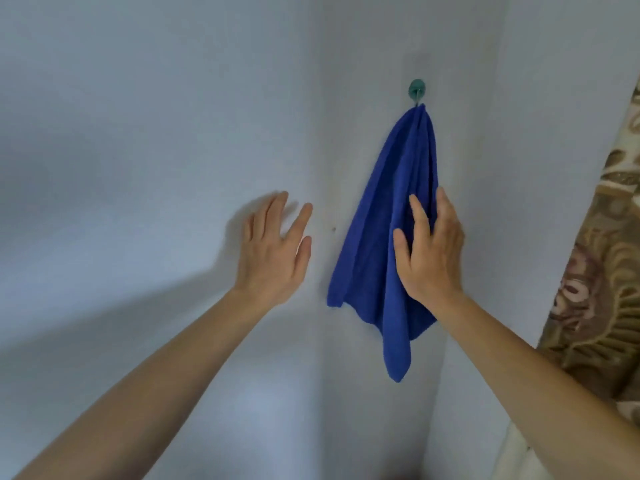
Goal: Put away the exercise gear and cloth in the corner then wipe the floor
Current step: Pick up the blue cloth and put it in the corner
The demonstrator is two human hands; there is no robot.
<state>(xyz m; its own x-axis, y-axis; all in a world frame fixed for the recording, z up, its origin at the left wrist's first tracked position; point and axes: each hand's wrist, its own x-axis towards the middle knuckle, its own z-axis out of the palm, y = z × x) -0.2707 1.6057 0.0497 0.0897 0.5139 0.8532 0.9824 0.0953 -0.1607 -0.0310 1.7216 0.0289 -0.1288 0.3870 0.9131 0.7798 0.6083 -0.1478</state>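
Note:
A blue cloth (384, 216) hangs by one corner from a small green hook (416, 89) on the pale wall in the corner of the room. My right hand (427, 251) lies in front of the cloth's right edge with its fingers straight, touching or almost touching the fabric. Left of the cloth, my left hand (275, 251) is raised with fingers spread, close to the left wall and holding nothing. No exercise gear or floor is in view.
Two pale walls (138, 133) meet in a corner just left of the cloth. A patterned brown and beige curtain (602, 271) hangs along the right edge, with a white edge below it at the bottom right.

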